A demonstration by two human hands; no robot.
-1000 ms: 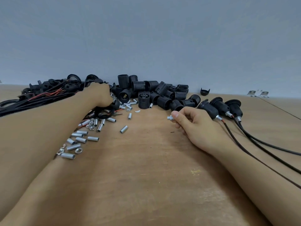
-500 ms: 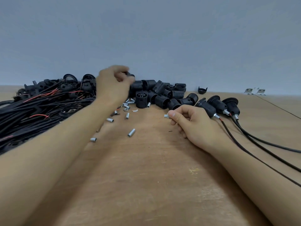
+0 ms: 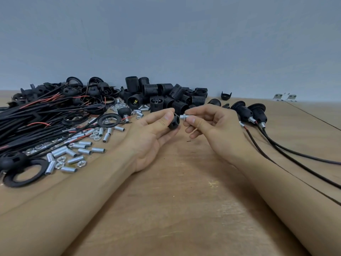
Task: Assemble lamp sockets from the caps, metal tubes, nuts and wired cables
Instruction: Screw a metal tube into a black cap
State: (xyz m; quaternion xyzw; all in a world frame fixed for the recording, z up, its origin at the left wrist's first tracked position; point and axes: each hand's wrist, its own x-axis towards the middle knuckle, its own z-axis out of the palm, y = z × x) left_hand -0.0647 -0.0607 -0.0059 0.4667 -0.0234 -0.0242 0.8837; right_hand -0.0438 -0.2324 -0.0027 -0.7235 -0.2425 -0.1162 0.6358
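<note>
My left hand (image 3: 153,137) holds a black socket cap (image 3: 174,122) between thumb and fingers, above the middle of the wooden table (image 3: 166,200). My right hand (image 3: 208,126) pinches a short metal tube with a nut on it (image 3: 184,116); its end sits right at the cap's hole. Loose threaded metal tubes (image 3: 81,150) and nuts (image 3: 60,164) lie scattered at the left. A bundle of black wired cables (image 3: 36,115) fills the far left. Black socket bodies (image 3: 166,97) are heaped at the back centre.
Three assembled sockets with cables (image 3: 243,112) lie at the right, their black cords (image 3: 287,154) trailing toward the right edge. Black rings (image 3: 22,174) lie near the left edge. A lone cap (image 3: 226,95) and small metal brackets (image 3: 285,97) sit by the grey wall.
My left hand came back from the pile at the back left carrying a black cap. Both hands met at the centre, and the tube now touches the cap.
</note>
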